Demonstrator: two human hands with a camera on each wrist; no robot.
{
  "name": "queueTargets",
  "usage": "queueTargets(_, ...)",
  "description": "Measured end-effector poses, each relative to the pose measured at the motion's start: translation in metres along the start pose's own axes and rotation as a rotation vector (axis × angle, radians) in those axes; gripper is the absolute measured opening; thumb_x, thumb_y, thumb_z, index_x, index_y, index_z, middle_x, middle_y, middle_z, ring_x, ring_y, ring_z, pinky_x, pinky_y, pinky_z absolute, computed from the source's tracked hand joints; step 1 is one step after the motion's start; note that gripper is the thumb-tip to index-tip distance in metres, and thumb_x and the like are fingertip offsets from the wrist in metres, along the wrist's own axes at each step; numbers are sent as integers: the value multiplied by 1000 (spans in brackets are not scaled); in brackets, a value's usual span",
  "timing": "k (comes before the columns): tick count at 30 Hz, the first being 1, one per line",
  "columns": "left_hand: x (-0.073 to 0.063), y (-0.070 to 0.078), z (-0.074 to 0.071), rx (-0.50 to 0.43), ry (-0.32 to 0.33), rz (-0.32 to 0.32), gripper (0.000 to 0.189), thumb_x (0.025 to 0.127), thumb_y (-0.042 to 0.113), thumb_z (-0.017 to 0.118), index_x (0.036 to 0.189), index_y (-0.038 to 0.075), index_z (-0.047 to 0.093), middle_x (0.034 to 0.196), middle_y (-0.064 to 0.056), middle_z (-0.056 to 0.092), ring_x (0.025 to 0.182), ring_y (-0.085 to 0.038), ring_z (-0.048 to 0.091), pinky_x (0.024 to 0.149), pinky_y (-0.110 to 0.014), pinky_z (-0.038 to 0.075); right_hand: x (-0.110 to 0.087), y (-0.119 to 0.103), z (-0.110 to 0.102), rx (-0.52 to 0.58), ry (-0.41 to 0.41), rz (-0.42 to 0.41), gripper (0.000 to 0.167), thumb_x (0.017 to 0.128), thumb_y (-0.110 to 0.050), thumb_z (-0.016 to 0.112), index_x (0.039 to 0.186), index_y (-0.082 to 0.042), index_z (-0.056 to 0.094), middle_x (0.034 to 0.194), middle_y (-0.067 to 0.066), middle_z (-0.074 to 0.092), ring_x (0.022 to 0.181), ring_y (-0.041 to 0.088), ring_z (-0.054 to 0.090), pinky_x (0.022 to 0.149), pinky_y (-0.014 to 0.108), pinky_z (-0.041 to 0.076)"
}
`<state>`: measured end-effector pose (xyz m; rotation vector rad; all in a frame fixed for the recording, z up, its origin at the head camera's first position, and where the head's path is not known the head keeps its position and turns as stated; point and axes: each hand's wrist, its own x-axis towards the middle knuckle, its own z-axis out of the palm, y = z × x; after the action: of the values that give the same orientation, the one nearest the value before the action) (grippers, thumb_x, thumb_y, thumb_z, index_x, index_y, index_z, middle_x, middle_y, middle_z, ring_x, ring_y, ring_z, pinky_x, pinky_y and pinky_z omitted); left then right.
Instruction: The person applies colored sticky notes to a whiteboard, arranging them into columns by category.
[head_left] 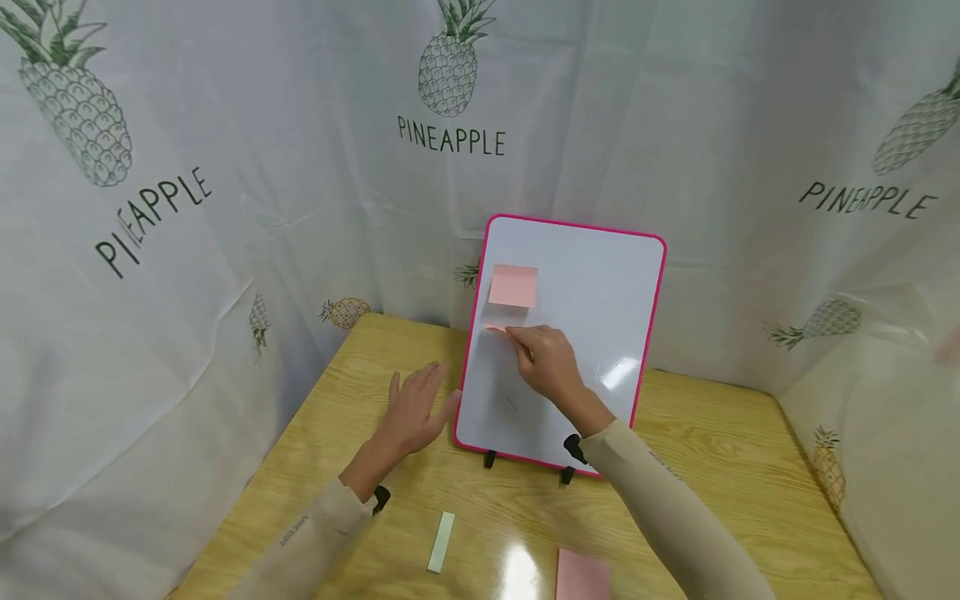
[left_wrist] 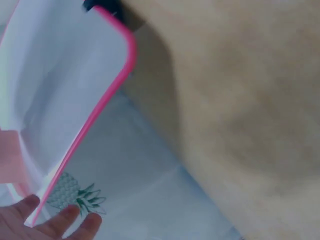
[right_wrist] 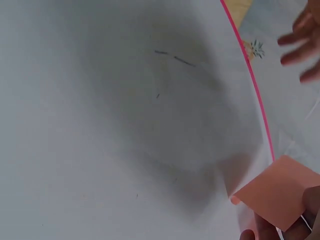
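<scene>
A whiteboard [head_left: 592, 300] with a pink rim leans upright on the table. Stuck near its upper left is a pink sticky note [head_left: 513, 286]. Just below that, my right hand [head_left: 551, 362] pinches a second pink sticky note [right_wrist: 280, 190] between thumb and fingers, close against the board's surface. In the right wrist view this note is tilted, with one edge curled at the board. My left hand [head_left: 412, 408] hovers beside the board's lower left edge, its fingers spread and holding nothing. Fingertips [left_wrist: 65, 220] of that hand show near the rim in the left wrist view.
A pink pad of sticky notes [head_left: 582, 577] lies at the table's front. A pale green strip [head_left: 441, 542] is to its left. Black stand feet [head_left: 490, 459] jut out under the board. A white pineapple-print curtain [head_left: 300, 125] hangs behind the wooden table [head_left: 720, 467].
</scene>
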<state>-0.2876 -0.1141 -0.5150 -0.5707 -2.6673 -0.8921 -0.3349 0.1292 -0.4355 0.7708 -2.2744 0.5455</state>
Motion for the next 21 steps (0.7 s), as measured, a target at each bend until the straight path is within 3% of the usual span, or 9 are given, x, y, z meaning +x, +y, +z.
queueTargets(4, 21, 3, -2, -68, 39, -31, 55, 102, 46, 43, 149, 17, 43, 149, -11, 49, 140, -31, 42, 110, -75, 11, -2, -2, 5, -33, -8, 18, 19, 95, -12, 64, 108, -9, 77, 100, 7, 77, 87, 26, 71, 77, 45, 54)
queueTargets(9, 38, 1, -2, -199, 28, -130, 58, 105, 50, 34, 148, 13, 43, 149, -12, 49, 141, -33, 41, 111, -74, 11, -6, -3, 11, -59, 12, 11, 19, 95, -11, 62, 107, -9, 77, 99, 7, 77, 86, 26, 71, 75, 44, 54)
queueTargets(16, 42, 2, -1, -248, 19, -171, 54, 105, 45, 38, 147, 11, 45, 147, -13, 51, 140, -35, 42, 111, -74, 10, -11, -4, 16, -77, 69, -29, 19, 93, -8, 64, 107, -6, 77, 100, 8, 77, 85, 27, 71, 74, 43, 54)
queueTargets(21, 40, 1, 3, -245, 8, -181, 55, 105, 48, 35, 147, 13, 44, 146, -13, 52, 139, -34, 43, 111, -73, 13, -15, -5, 21, -95, 58, -26, 19, 94, -9, 63, 107, -6, 76, 102, 8, 77, 86, 27, 72, 72, 42, 55)
